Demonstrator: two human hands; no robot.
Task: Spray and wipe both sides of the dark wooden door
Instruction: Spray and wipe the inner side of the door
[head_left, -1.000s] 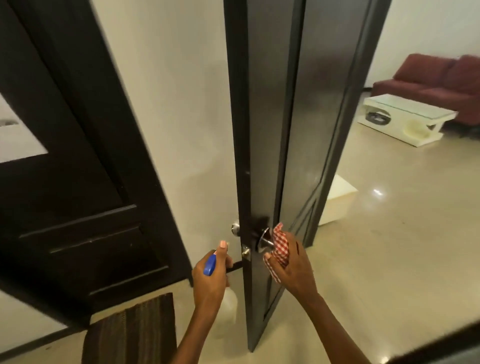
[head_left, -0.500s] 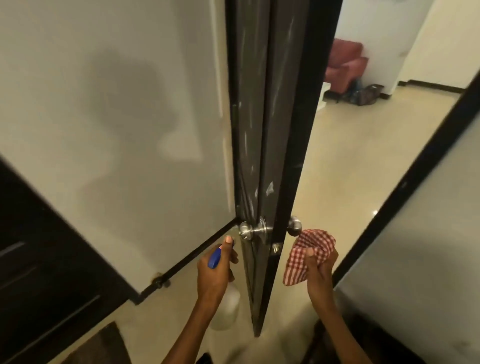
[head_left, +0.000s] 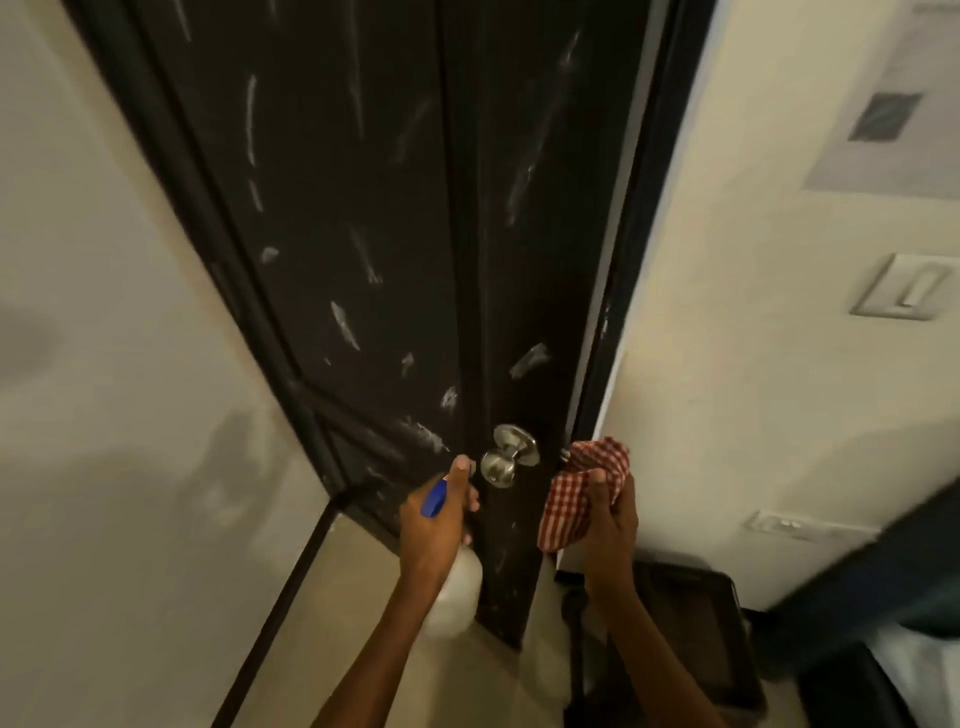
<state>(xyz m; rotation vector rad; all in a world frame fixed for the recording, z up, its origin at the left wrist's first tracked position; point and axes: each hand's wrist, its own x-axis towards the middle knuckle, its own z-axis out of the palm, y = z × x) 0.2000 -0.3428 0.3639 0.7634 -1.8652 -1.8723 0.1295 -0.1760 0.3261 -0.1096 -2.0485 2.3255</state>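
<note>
Two hands in view, both occupied, both low at knob height. Left hand (head_left: 439, 519) grasps the neck of a spray bottle (head_left: 457, 584): fingers curled round it, thumb lying up along the blue trigger head, white body hanging below the palm. Right hand (head_left: 608, 514) is clenched round a bunched red-and-white checked cloth (head_left: 582, 486), held up at the latch edge of the door, just beside the frame.

Dark wooden door (head_left: 363, 208) fills the upper centre, seen at a steep angle and close to shut against its frame. Face toward the camera carries many pale streaks and smears, thickest just above and left of the round metal knob (head_left: 501, 462). Whether the cloth touches the door edge cannot be told.

Handling, judged:
- Door: heavy, rigid, hinged; will swing under wiping pressure. Steady it by the knob or the latch edge.
- Bottle: light plastic, possibly slick if wet. Hold at the neck, forefinger on the trigger, nozzle toward the panel.
- Cloth: soft, limp; works better spread flat under the palm than balled as it is now.

Pose: both forearms reach up and forward from the bottom edge, roughly parallel, with the knob between the two hands. Left wrist is straight; the nozzle's direction is hidden by the thumb.

Streaked side looks unwiped; spraying it seems the step in hand.
</note>
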